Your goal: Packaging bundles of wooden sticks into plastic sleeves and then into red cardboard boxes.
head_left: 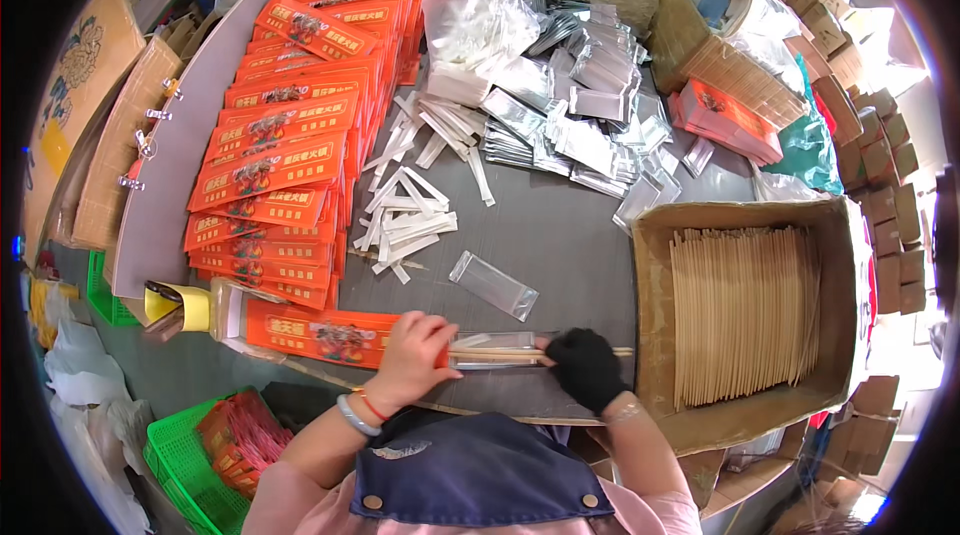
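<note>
Near the table's front edge, my left hand [408, 360] is closed at the right end of a flat red printed paper sleeve [315, 335]. My right hand [585, 370], in a black glove, is closed around a pair of wooden chopsticks [500, 356]. Their left tips reach the sleeve's end by my left fingers; how far they go in is hidden. A clear plastic packet [490, 340] lies along the chopsticks between my hands; whether a hand grips it cannot be told. Just beyond, another clear flat packet [494, 285] rests on the dark table.
Overlapping red sleeves [270, 160] fill the left side. White paper-wrapped strips [410, 220] and a heap of clear packets [590, 135] lie further back. A cardboard box [655, 220] full of chopsticks stands at right. A green basket [165, 455] sits below left.
</note>
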Demonstrator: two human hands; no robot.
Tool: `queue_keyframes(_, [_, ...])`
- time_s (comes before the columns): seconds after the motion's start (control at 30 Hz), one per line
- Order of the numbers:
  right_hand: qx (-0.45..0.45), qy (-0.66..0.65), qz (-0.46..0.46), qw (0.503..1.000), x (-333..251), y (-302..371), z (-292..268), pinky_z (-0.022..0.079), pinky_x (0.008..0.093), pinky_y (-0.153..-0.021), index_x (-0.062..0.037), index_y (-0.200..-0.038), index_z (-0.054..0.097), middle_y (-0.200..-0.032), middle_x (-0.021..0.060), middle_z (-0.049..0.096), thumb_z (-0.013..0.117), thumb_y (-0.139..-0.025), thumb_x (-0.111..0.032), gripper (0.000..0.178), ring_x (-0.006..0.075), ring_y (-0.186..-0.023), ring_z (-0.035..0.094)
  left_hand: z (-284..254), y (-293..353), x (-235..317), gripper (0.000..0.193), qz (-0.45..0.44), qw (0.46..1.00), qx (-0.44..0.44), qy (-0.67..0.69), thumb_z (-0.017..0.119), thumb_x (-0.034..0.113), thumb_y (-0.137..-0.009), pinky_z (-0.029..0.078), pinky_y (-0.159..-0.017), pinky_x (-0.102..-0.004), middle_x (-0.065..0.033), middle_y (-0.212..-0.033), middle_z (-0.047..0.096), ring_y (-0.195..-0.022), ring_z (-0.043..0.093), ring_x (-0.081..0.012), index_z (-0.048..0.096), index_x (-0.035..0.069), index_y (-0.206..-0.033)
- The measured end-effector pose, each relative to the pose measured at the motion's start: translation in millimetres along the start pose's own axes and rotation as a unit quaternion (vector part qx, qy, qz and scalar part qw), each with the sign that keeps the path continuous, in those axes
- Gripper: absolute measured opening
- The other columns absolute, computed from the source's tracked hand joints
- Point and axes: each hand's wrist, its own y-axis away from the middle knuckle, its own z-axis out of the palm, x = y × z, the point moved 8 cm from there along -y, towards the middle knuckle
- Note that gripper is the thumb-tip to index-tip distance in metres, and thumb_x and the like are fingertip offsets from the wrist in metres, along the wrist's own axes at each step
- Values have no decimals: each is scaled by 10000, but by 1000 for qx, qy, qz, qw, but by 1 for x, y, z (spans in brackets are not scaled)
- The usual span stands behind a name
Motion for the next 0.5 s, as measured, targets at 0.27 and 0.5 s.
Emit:
queue_keyframes(0.27, [118, -37, 125, 984, 23, 14, -15, 536, 358, -756, -35, -954, 699, -850, 151, 670, 730, -775, -95, 191, 295, -842, 665, 0, -12, 13, 785, 30, 999, -1, -33, 874, 237, -557, 427, -940, -430, -78, -1151, 577, -1069, 513, -298, 573, 46, -1257])
queue_keyframes(0.5, [90, -257, 57, 961, -61, -30, 18, 503, 378, -817, -77, -1210, 543, -1121, 115, 599, 845, -711, -246, 608, 266, -958, 614, 3, -28, 16, 659, 57, 998, 5, 11, 837, 164, -597, 441, -888, -433, -83, -1098, 579, -1007, 528, -296, 612, 103, -1213])
